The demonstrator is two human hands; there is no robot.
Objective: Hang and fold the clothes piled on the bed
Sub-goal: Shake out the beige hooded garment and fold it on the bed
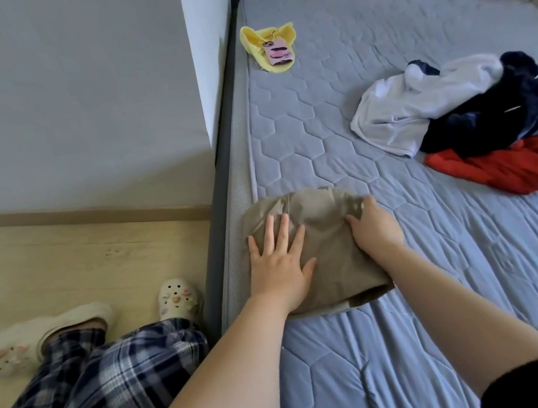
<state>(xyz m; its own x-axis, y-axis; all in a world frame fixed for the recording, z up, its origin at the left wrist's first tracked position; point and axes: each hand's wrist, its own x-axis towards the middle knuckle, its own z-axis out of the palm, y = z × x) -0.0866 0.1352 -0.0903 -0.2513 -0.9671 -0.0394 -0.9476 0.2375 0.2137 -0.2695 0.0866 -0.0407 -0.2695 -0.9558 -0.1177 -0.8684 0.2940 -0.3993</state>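
A folded khaki garment [326,230] lies near the left edge of the grey-blue mattress [401,341]. My left hand [278,264] presses flat on its left half with fingers spread. My right hand [373,227] rests on its right side, fingers curled over the far right edge of the fabric. Further right on the bed sits a loose pile: a white garment [396,113], a dark navy garment [503,108] and a red garment [518,165].
A yellow cloth [256,46] with a pink phone [278,52] on it lies near the headboard. Left of the bed are a wooden floor [61,260], a grey wall and my legs in plaid trousers with cream clogs [177,298].
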